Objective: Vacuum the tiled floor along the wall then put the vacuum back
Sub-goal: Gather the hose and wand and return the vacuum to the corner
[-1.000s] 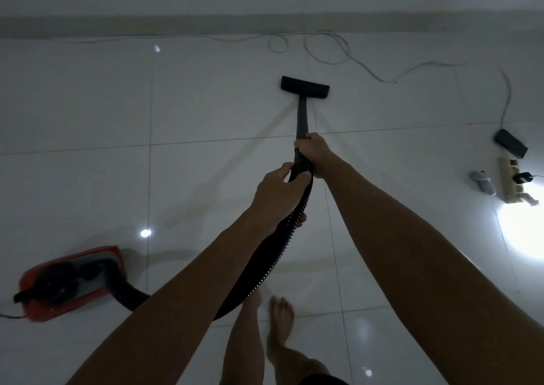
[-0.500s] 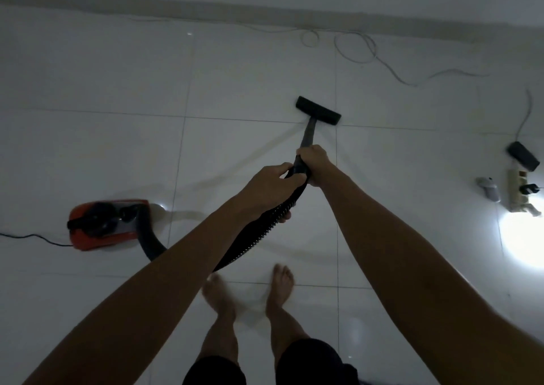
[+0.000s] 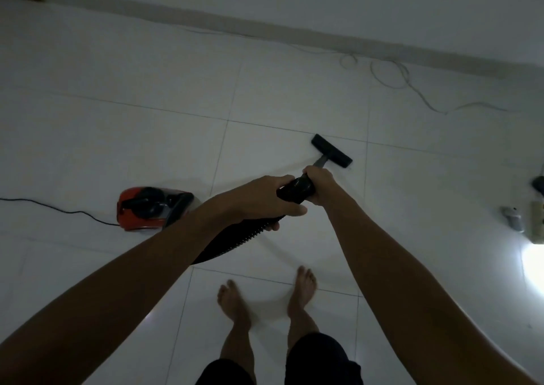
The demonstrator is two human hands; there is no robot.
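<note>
A black floor nozzle [image 3: 332, 151] lies flat on the white tiled floor [image 3: 147, 149], well short of the wall's grey skirting [image 3: 265, 28]. My right hand [image 3: 319, 184] grips the black wand just behind the nozzle. My left hand [image 3: 265, 197] holds the ribbed black hose [image 3: 244, 236] right behind the right hand. The hose curves back under my left arm toward the red and black vacuum body [image 3: 151, 208], which sits on the floor to the left. Its black power cord [image 3: 59, 208] trails off to the left edge.
A thin white cable [image 3: 406, 81] loops on the floor near the wall at the right. A power strip [image 3: 537, 222], a small grey object [image 3: 513, 221] and a dark item [image 3: 539, 183] lie at the right edge beside a bright light patch. My bare feet [image 3: 303, 290] stand below the hose.
The nozzle has been pulled back from the wall toward me and sits closer to my hands. The view has swung so the vacuum body appears further right, nearer my left arm.
</note>
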